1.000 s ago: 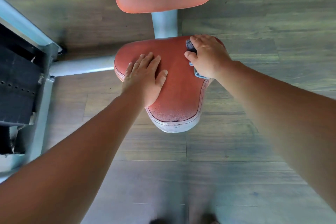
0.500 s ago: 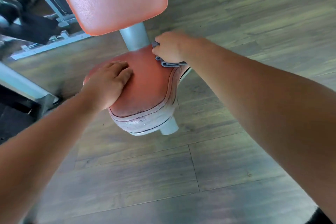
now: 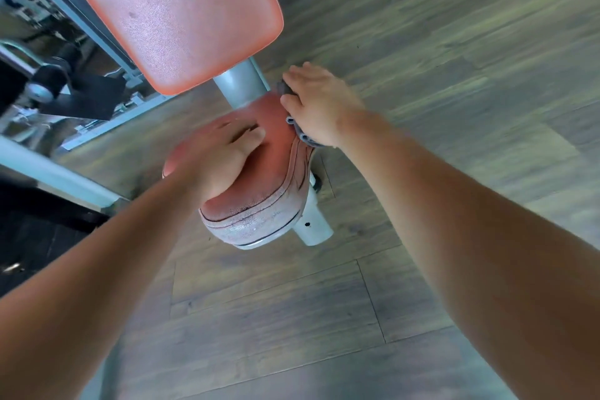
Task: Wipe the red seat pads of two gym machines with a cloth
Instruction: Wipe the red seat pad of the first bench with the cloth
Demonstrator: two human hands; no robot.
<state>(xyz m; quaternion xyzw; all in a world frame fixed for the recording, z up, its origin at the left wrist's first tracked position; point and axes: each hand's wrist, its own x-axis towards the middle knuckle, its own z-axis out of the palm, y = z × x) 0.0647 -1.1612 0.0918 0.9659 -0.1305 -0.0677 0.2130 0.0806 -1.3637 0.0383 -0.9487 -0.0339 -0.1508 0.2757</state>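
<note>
A worn red seat pad [image 3: 259, 195] sits on a grey post in the middle of the head view, its front edge cracked and whitish. My left hand [image 3: 217, 156] lies flat on the pad's top, fingers straight. My right hand [image 3: 318, 104] presses a folded grey cloth [image 3: 302, 136] against the pad's far right edge; only the cloth's folds show below my palm and a bit near my fingertips. Above them tilts a red backrest pad [image 3: 175, 13].
A grey upright post [image 3: 240, 81] joins the seat and backrest. The grey machine frame [image 3: 48, 172] and black parts [image 3: 65, 88] stand at the left. Wood-look flooring [image 3: 454, 42] spreads to the right and in front.
The view has swung left and tilted. My right hand with the cloth has slid from the seat's top rear to its right side edge. My left hand stays flat on the seat.
</note>
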